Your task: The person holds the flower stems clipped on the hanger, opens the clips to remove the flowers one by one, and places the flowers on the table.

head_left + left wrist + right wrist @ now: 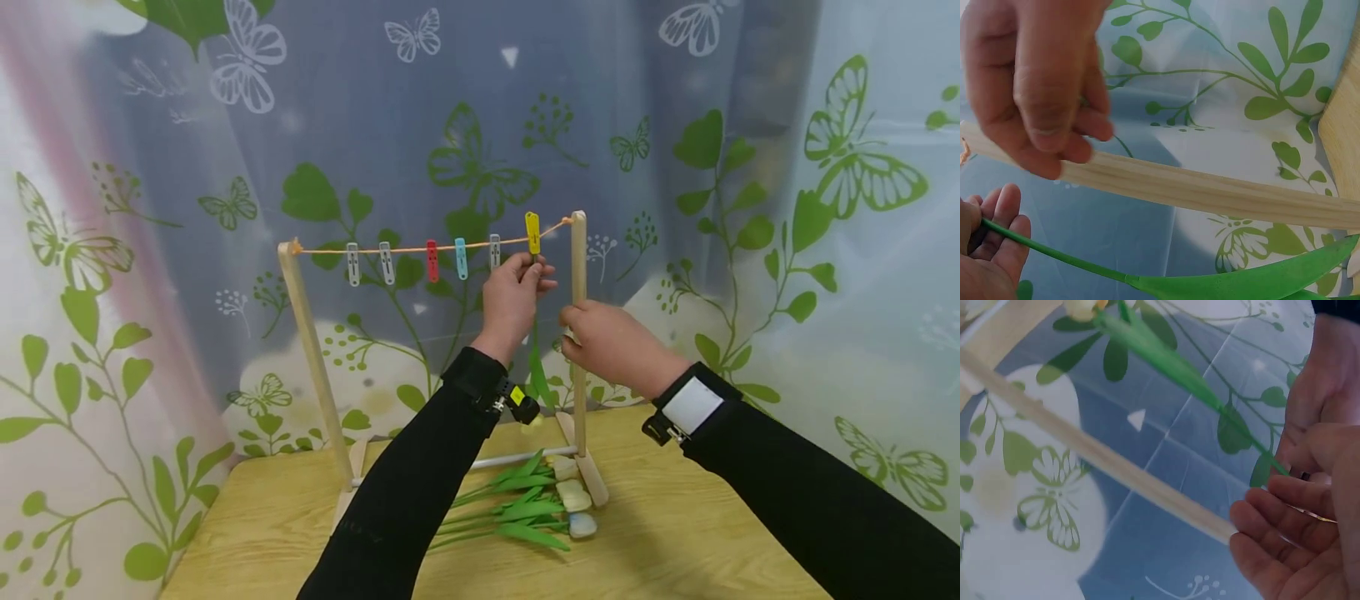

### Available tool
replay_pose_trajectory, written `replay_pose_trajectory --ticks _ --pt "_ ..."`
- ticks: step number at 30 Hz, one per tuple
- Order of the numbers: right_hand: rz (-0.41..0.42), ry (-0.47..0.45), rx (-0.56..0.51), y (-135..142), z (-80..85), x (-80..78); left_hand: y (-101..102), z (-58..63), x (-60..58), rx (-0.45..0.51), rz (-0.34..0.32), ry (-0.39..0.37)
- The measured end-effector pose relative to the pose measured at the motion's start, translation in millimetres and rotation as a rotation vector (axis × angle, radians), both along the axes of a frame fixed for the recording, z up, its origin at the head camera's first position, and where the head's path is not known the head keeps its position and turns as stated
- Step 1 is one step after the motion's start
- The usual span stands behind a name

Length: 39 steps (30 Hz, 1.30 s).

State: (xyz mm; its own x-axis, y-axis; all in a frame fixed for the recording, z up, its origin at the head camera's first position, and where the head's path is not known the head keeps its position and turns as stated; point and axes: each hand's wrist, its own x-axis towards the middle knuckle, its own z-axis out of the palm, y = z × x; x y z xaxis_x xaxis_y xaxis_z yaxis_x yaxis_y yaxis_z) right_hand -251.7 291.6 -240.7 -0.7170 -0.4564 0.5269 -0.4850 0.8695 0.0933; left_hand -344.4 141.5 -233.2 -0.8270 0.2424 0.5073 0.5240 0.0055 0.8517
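My left hand point(512, 300) is just under a yellow clothespin point(533, 233) on an orange cord point(408, 250). Between thumb and fingers it pinches the green stem of an artificial tulip point(537, 373). The tulip hangs upside down, and the right wrist view shows its pale bloom point(1082, 309) at the top edge. Whether the clothespin bites the stem, I cannot tell. Beside the right wooden post point(579, 275), my right hand point(615, 342) hovers with loosely bent fingers and nothing visible in them. In the left wrist view that hand point(1047, 81) overlaps the post.
Several other clothespins, including a red one point(432, 261) and a light blue one point(461, 259), sit along the cord. The left post point(315, 358) holds the cord's other end. Several tulips point(525, 504) lie on the wooden table point(675, 517) by the frame's foot. A patterned curtain point(360, 108) hangs behind.
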Motion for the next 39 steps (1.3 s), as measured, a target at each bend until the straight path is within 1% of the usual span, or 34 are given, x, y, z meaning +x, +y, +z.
replay_pose_trajectory --ticks 4,8,10,13,16,18,20,25,32,39 --pt "0.019 0.069 0.007 2.3 14.2 -7.8 -0.3 -1.1 -1.5 0.006 -0.007 -0.009" --pt "0.039 0.149 0.015 0.6 37.5 -11.3 0.6 -0.1 -3.2 0.026 -0.008 -0.018" --pt "0.052 0.167 0.021 -2.7 50.3 -12.3 0.5 -0.1 -4.0 0.027 0.000 -0.020" --pt "0.073 0.200 0.043 -8.5 69.5 -15.1 -0.2 0.9 -3.9 -0.008 0.035 0.005" --pt "0.075 0.219 0.069 -13.3 87.0 -19.9 -1.2 2.6 -3.2 -0.006 0.032 0.019" --pt "0.077 0.225 0.079 -15.3 96.3 -24.1 -1.7 2.8 -2.5 0.004 0.018 0.012" --pt "0.076 0.215 0.084 -16.7 103.9 -27.8 -2.3 2.1 -1.8 0.016 -0.004 -0.002" --pt "0.065 0.185 0.092 -17.3 116.1 -38.2 -3.0 -1.6 -1.3 0.004 -0.015 -0.004" --pt "0.066 0.085 0.123 -19.9 128.3 -46.8 -1.8 -5.8 -1.9 0.016 -0.033 -0.019" --pt "0.024 -0.007 0.163 -27.6 143.8 -54.2 -3.4 -8.1 -3.4 -0.018 -0.028 -0.023"
